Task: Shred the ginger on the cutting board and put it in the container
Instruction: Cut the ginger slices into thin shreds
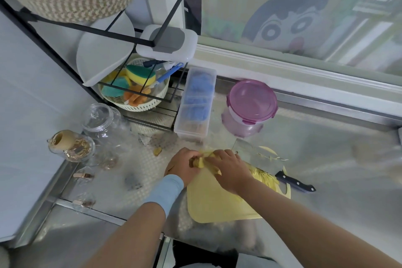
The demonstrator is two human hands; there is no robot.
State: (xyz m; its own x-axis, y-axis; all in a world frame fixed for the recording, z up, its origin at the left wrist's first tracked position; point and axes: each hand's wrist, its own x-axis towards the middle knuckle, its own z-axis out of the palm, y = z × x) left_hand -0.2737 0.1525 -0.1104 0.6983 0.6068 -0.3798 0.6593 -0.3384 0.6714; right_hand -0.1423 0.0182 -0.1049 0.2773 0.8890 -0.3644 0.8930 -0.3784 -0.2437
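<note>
Head view: the left hand [182, 166] and right hand [229, 171] are gripping a pale yellow ginger piece [199, 162] at the far corner of the yellow plastic cutting board [213, 202]; light, stiff, probably slippery, best pinched by its sides.

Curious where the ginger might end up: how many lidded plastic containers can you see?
3: a round purple-lidded tub behind the cutting board, a long clear box left of it, and a grey-lidded white box on the rack. Others may be hidden.
</note>
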